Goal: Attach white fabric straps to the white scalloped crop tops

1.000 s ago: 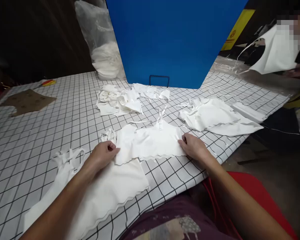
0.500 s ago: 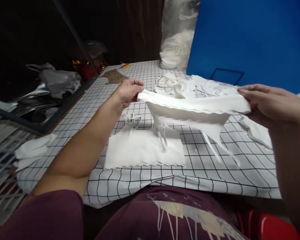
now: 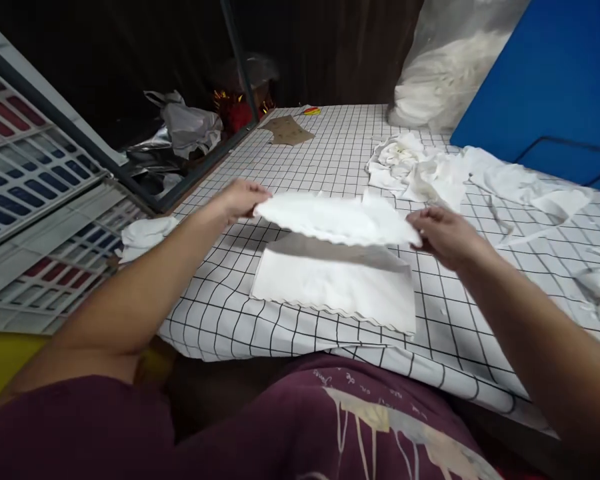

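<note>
My left hand (image 3: 240, 200) pinches the left end of a white scalloped-edge cloth piece (image 3: 337, 220), and my right hand (image 3: 443, 233) pinches its right end. The piece is stretched flat between them, a little above the table. Directly under it lies another white scalloped piece (image 3: 335, 283), flat on the black-and-white grid tablecloth (image 3: 220, 320) near the front edge.
A heap of loose white cloth pieces (image 3: 420, 170) lies further back, beside a blue panel (image 3: 555, 87) and a clear bag of white fabric (image 3: 440, 80). A brown cardboard cutout (image 3: 285, 130) lies at the far end. A white rag (image 3: 145, 233) hangs by the left edge, with racks (image 3: 25, 200) beyond.
Both hands lifted the white piece off the table and carried it left, lowering it over the flat piece near the front edge. My view swung left.
</note>
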`<state>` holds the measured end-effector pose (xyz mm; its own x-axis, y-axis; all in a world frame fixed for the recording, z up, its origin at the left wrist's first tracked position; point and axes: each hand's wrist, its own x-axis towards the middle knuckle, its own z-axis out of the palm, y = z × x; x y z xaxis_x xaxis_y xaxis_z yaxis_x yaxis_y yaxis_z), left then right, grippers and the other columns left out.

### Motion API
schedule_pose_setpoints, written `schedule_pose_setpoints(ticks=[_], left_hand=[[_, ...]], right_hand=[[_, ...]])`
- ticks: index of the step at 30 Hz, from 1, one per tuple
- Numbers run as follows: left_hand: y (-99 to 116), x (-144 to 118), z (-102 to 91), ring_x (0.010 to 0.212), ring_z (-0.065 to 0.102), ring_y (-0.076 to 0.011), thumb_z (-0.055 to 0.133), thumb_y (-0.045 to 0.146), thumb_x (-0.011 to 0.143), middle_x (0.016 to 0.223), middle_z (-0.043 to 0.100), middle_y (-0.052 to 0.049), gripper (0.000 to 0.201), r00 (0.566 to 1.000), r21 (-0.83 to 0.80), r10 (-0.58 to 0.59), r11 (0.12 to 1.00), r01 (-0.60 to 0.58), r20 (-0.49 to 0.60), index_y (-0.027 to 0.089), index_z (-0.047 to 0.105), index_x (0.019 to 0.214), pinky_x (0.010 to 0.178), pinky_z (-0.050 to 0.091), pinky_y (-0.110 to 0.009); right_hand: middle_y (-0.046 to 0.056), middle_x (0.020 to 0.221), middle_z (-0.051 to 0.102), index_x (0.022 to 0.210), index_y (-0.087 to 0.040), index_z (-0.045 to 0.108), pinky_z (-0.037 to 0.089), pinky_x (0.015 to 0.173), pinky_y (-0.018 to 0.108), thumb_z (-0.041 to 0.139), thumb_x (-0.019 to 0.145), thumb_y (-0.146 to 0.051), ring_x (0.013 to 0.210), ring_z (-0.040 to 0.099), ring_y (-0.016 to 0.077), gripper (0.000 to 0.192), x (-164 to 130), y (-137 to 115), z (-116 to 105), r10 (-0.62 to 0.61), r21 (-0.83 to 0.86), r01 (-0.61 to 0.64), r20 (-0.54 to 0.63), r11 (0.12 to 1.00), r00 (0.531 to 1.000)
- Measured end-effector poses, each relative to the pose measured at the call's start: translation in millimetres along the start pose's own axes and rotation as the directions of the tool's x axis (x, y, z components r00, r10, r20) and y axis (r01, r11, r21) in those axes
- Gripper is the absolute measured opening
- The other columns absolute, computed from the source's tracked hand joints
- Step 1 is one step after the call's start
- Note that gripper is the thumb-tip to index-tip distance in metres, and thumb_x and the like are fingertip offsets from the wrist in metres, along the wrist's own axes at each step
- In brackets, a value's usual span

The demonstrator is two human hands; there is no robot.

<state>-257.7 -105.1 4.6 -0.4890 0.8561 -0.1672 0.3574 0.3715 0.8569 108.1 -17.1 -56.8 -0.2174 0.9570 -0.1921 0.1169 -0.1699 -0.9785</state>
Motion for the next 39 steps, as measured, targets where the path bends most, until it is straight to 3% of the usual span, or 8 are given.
schedule_pose_setpoints(ticks=[4,12,18,25,29,32,36,39], left_hand=[[-61,-21,5.1,0.047,0.052,-0.0083,0.080,0.021,0.065,0.065,0.065,-0.002,0.017,0.988,-0.027,-0.142,0.989,0.144,0.054,0.013,0.071,0.076,0.045,0.036,-0.021],[-72,-62,-16.9,0.063,0.061,-0.0109,0.082,0.035,0.067,0.085,0.071,-0.006,0.032,0.995,-0.129,0.054,0.991,-0.043,0.080,0.014,0.072,0.089,0.051,0.043,-0.018],[-120,-102,-4.6,0.058,0.057,-0.0123,0.076,0.048,0.074,0.073,0.065,-0.003,0.040,0.974,0.066,-0.052,0.997,0.038,0.222,0.015,0.071,0.096,0.051,0.044,-0.022],[-122,-104,-10.0,0.059,0.053,-0.0140,0.071,0.052,0.076,0.068,0.060,-0.001,0.038,0.979,0.261,0.038,0.961,-0.090,0.200,0.019,0.071,0.096,0.055,0.045,-0.024],[-120,-92,-3.0,0.089,0.063,-0.0270,0.060,0.055,0.083,0.101,0.066,-0.010,0.047,0.959,0.543,0.280,0.800,-0.254,0.037,0.018,0.068,0.112,0.080,0.054,-0.039],[-123,-80,17.5,0.134,0.045,-0.0376,0.046,0.052,0.091,0.142,0.052,-0.015,0.058,0.828,0.651,0.557,0.605,-0.460,0.067,0.019,0.055,0.138,0.109,0.040,-0.054],[-145,-57,42.9,0.150,0.022,-0.0368,0.038,0.048,0.096,0.162,0.030,-0.007,0.062,0.810,0.662,0.496,0.499,-0.560,0.312,0.031,0.030,0.156,0.116,0.030,-0.062],[-168,-31,49.5,0.150,0.022,-0.0358,0.038,0.045,0.097,0.162,0.029,-0.005,0.066,0.811,0.689,0.486,0.466,-0.555,0.324,0.035,0.018,0.159,0.114,0.033,-0.063]], right_hand=[[-0.004,0.065,0.051,0.075,-0.017,0.058,0.052,0.044,0.018,0.069,0.084,-0.019,0.048,0.044,0.0048,0.015,-26,31,21,0.186,-0.054,-0.185,0.010,0.981,0.983],[-0.003,0.067,0.053,0.080,-0.018,0.059,0.044,0.040,0.017,0.077,0.075,-0.042,0.050,0.046,0.0067,0.031,-60,28,3,0.018,-0.090,-0.012,0.064,0.996,0.998],[-0.003,0.062,0.055,0.091,-0.019,0.059,0.042,0.042,0.021,0.067,0.082,-0.052,0.047,0.049,0.0100,0.035,-101,68,1,0.065,-0.422,-0.006,0.126,0.907,0.990],[0.000,0.070,0.059,0.089,-0.021,0.059,0.042,0.049,0.025,0.059,0.087,-0.047,0.055,0.052,0.0128,0.026,-109,61,-4,0.007,-0.566,0.052,0.102,0.823,0.995],[0.010,0.093,0.067,0.100,-0.019,0.065,0.049,0.066,0.035,0.049,0.095,-0.043,0.077,0.061,0.0224,0.029,-110,53,3,-0.123,-0.846,0.165,0.119,0.507,0.985],[0.018,0.132,0.058,0.129,-0.018,0.060,0.046,0.093,0.048,0.041,0.099,-0.047,0.116,0.055,0.0331,0.046,-103,46,27,-0.310,-0.908,0.259,0.156,0.328,0.938],[0.013,0.163,0.026,0.155,-0.016,0.034,0.019,0.118,0.056,0.029,0.100,-0.055,0.150,0.019,0.0349,0.067,-84,52,51,-0.205,-0.882,0.345,0.291,0.322,0.935],[0.013,0.166,0.012,0.159,-0.009,0.019,0.008,0.121,0.058,0.014,0.101,-0.058,0.154,0.005,0.0336,0.077,-74,63,47,-0.088,-0.874,0.290,0.278,0.391,0.957]])
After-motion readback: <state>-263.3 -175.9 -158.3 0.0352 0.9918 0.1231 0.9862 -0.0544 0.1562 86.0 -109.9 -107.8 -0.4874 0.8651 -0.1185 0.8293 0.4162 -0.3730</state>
